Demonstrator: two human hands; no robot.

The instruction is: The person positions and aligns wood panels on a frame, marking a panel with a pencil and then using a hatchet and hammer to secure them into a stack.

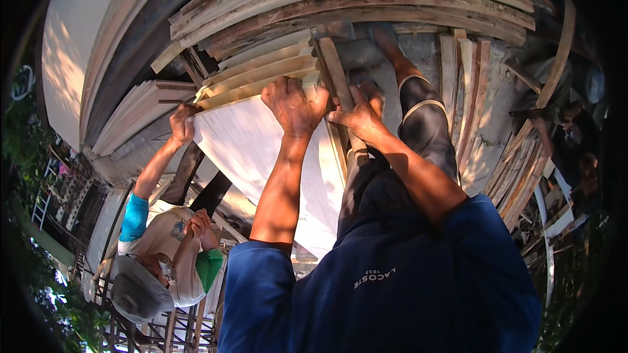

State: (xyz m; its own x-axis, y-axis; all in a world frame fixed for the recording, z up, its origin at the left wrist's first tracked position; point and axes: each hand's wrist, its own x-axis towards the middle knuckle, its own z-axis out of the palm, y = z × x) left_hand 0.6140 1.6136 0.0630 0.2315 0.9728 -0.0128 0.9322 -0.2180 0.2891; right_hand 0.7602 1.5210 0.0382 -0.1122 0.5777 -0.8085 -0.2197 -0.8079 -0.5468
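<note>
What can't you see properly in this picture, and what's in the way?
All in the head view:
- The palm of the left hand: hidden by the hand's own back.
- A strip of the pale panel: hidden behind the left forearm.
- Part of the wooden bar: covered by the right hand.
- What the person at far right is doing: too dark, lost in shadow.

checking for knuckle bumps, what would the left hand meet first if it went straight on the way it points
The left hand points away from the body, so it would likely first meet the pale wood strips just past the white board, though depth there is hard to judge.
</note>
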